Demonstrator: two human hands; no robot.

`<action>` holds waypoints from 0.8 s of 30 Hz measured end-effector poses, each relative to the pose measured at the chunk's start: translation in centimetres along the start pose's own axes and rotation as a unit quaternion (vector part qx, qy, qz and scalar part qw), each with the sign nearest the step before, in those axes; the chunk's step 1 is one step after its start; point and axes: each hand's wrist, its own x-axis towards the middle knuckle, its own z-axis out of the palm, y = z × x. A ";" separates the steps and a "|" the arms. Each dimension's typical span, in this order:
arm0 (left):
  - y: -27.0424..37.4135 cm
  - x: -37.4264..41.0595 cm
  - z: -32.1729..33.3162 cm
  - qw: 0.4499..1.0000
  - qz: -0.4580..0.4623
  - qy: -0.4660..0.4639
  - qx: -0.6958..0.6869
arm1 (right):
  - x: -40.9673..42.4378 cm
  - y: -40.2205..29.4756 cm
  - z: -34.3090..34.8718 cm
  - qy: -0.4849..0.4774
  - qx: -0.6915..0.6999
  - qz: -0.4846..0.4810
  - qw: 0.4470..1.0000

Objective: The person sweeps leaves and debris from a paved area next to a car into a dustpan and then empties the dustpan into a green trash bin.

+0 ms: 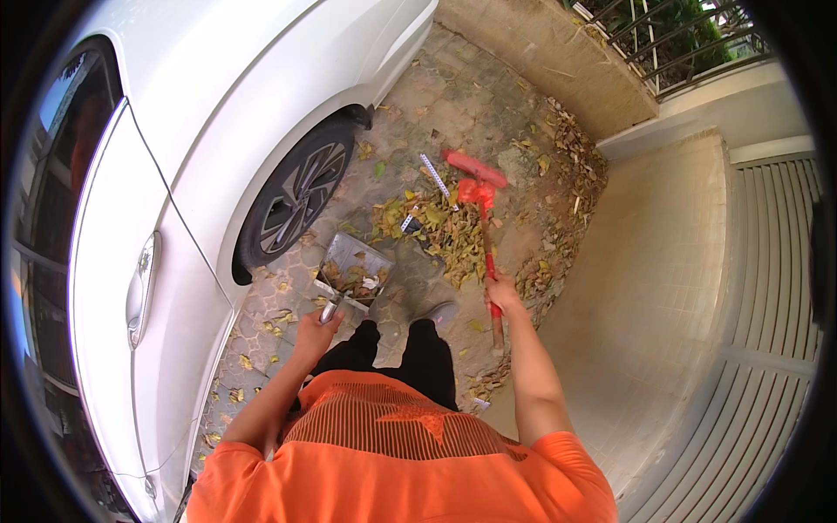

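Observation:
My left hand [317,335] grips the upright metal handle of a dustpan [356,247], which holds dry leaves and a scrap of white paper. In my right hand [502,294] is the red-and-brown handle of a red broom [476,168]. The broom's head lies beyond a heap of yellow and brown leaves [451,235], on its far right side. Two perforated white strips [435,173] lie on or beside the heap, along with a piece of dark material [414,227]. The dustpan sits left of the heap, in front of my feet.
A white car [196,98] with its front wheel [301,193] stands close on my left. A low wall [536,59] and a tiled ramp [628,261] bound the right side, beside a slatted metal gate [778,261]. More dry leaves [575,157] line the wall's foot.

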 end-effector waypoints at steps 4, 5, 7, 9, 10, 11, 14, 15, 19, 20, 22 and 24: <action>-2.2 -0.8 -1.1 0.999 0.014 0.036 0.008 | -1.9 9.5 2.5 0.016 -0.222 -0.144 0.964; -2.7 -1.4 -1.5 0.999 0.003 0.047 0.008 | -5.0 11.1 2.8 -0.003 -0.181 -0.141 0.973; -3.5 -2.3 -2.0 0.998 0.009 0.061 -0.009 | -11.8 12.7 2.7 -0.039 -0.183 -0.043 0.981; -4.3 -2.9 -1.5 0.997 0.016 0.069 -0.024 | -18.1 15.0 2.0 -0.021 -0.195 -0.090 0.977; -4.3 -3.5 -1.1 0.995 0.036 0.087 -0.029 | -21.0 16.2 1.6 -0.031 -0.137 -0.076 0.987; -4.0 -4.2 -1.0 0.995 0.031 0.089 -0.044 | -23.5 17.4 1.2 -0.040 -0.080 -0.062 0.994; -4.7 -6.2 -0.9 0.994 0.000 0.091 -0.066 | -29.2 22.1 0.0 -0.021 -0.025 -0.139 0.990; -5.8 -6.8 -1.1 0.992 -0.002 0.093 -0.080 | -30.6 22.6 -0.2 -0.019 -0.024 -0.104 0.994; -6.3 -10.1 -1.0 0.988 -0.013 0.101 -0.115 | -32.1 21.6 -2.7 0.016 -0.013 -0.050 0.999; -5.4 -11.4 -0.9 0.987 -0.017 0.104 -0.119 | -31.0 21.3 -3.7 0.038 -0.004 -0.035 0.999; -5.3 -13.3 -1.1 0.986 -0.020 0.100 -0.128 | -26.4 21.2 -6.3 0.029 -0.003 -0.066 0.997; -6.3 -13.8 -1.9 0.991 -0.018 0.089 -0.099 | -21.0 20.0 -7.6 0.048 0.032 -0.091 0.994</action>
